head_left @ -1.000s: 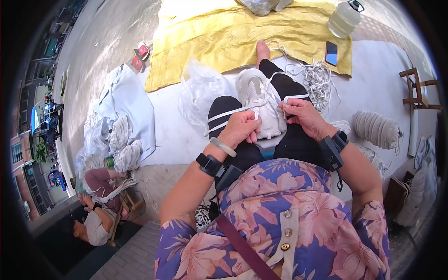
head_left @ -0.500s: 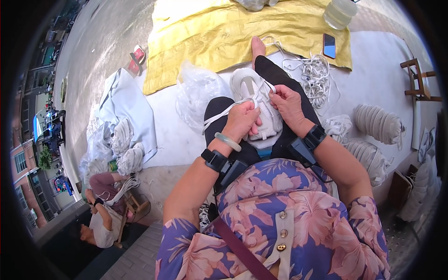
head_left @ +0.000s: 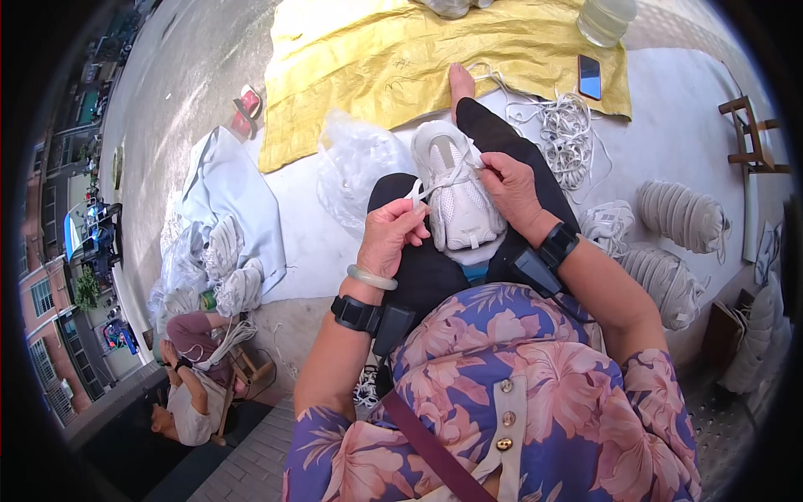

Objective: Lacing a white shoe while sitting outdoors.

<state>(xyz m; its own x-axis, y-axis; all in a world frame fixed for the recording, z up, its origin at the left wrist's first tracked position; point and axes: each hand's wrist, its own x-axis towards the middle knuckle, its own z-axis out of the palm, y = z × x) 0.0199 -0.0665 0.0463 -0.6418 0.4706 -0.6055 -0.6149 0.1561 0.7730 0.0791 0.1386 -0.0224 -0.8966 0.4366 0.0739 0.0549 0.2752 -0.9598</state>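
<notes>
Left hand (head_left: 393,233) is pulling out from the shoe (head_left: 470,219) now, fingertips pinched closed on lace (head_left: 416,193); right hand (head_left: 512,191) is pinching lace too, so it's probably tightening.

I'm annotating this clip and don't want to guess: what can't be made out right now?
All in the head view:
- Right hand: how its grip pinches the white lace, partly hidden by its own fingers.
- White shoe: its underside, hidden by the shoe itself.
- Clear jug: its top, cut off by the upper edge.
- Phone: screen contents, too small.
- Seated person's hands: finger positions, too small.
</notes>
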